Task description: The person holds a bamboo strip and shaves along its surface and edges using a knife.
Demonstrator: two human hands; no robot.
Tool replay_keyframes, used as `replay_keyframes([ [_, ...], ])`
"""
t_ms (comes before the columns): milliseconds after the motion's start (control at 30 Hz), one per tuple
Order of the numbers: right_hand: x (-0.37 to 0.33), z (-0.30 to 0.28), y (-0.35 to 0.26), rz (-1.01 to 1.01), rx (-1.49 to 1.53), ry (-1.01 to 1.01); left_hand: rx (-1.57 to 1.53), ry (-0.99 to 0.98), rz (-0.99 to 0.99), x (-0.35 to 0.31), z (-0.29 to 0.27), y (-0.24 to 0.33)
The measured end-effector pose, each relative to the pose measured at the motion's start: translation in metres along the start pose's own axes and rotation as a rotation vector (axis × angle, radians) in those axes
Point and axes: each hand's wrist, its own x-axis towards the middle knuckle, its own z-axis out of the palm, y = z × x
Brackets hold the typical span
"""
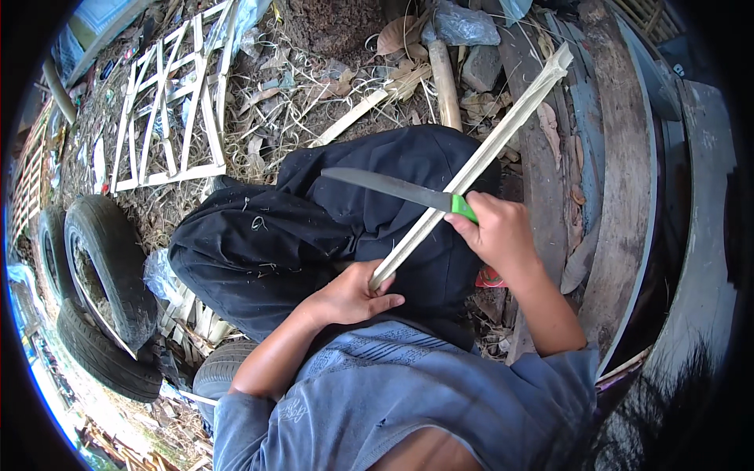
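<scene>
A long pale strip of split bamboo (503,135) runs slantwise across my lap, its far end up at the right. Its near end is in my left hand (351,297), which is closed round it above my thighs. In my right hand (500,229) is a knife (386,186) with a green handle, the fingers wrapped round the grip. The long grey blade points left and lies across the strip, close to the handle. Whether the edge bites into the bamboo I cannot tell. Small pale shavings are scattered on my black trousers (236,243).
A lattice frame of pale strips (169,177) lies at the far left. Several old tyres (104,263) stand to my left. Weathered planks (626,180) run along my right side. Beyond my knees are curled shavings, a wooden stick (444,86), a stone (481,68) and a tree trunk (334,23).
</scene>
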Motion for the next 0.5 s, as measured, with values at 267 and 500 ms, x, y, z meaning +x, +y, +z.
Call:
replay_keyframes([
  [267,0.023,-0.035,0.090,0.483,-0.140,0.284,0.131,0.014,0.002,0.004,-0.007,-0.006],
  [500,0.006,0.005,0.038,0.006,-0.111,-0.007,0.096,0.090,-0.005,0.015,0.002,-0.023],
])
